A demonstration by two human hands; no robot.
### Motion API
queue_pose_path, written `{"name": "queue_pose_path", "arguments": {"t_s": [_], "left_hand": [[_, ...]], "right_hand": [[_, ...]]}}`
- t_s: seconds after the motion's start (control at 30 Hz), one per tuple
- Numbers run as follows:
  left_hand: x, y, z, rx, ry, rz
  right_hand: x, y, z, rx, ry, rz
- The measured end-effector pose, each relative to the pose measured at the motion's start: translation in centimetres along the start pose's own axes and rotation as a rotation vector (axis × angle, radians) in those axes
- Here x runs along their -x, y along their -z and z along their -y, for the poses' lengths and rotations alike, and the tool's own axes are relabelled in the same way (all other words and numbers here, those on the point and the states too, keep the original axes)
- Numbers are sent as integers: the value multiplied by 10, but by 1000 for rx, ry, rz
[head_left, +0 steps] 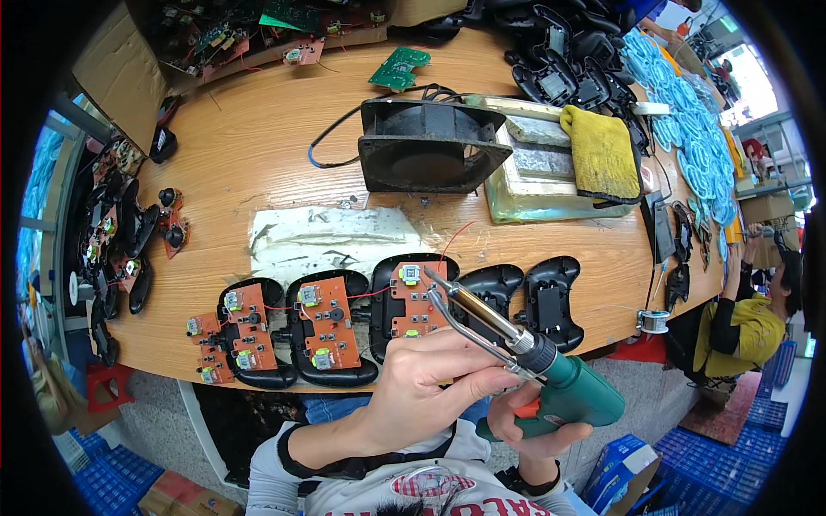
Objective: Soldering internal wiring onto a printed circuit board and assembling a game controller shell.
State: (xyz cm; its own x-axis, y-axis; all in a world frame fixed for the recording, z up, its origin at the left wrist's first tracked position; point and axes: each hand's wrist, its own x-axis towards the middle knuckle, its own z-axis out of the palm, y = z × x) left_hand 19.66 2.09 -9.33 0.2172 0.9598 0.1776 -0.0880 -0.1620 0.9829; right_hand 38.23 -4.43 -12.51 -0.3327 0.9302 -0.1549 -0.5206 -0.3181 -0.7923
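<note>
My right hand [540, 432] is wrapped around the handle of a green soldering gun [583, 394], whose metal barrel points up and left. Its tip is beside the upper switch of an orange circuit board [411, 301] that lies in a black controller shell [379, 297]. The fingers of my left hand [430, 374] pinch the thin feed tube [471, 334] along the barrel, and this hand covers the lower part of that board. To the left, two more shells hold orange boards [327, 318] [249, 322], joined by red wires. A smaller orange board [206, 344] lies at the row's left end.
Bare black shells [552, 301] continue the row rightward. Behind stand a black fan [430, 146] and a framed block with a yellow cloth [598, 150]. Shell piles [120, 232] line the left side. A solder spool [652, 322] sits at the right edge; a co-worker [744, 331] is beyond.
</note>
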Motion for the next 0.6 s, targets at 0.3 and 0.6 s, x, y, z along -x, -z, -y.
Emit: {"name": "queue_pose_path", "arguments": {"t_s": [0.3,0.6], "left_hand": [[2,-1,1,24,10,-3],[4,-1,-2,27,63,-23]], "right_hand": [[2,-1,-1,15,3,-19],[1,-3,1,23,-12,-48]]}}
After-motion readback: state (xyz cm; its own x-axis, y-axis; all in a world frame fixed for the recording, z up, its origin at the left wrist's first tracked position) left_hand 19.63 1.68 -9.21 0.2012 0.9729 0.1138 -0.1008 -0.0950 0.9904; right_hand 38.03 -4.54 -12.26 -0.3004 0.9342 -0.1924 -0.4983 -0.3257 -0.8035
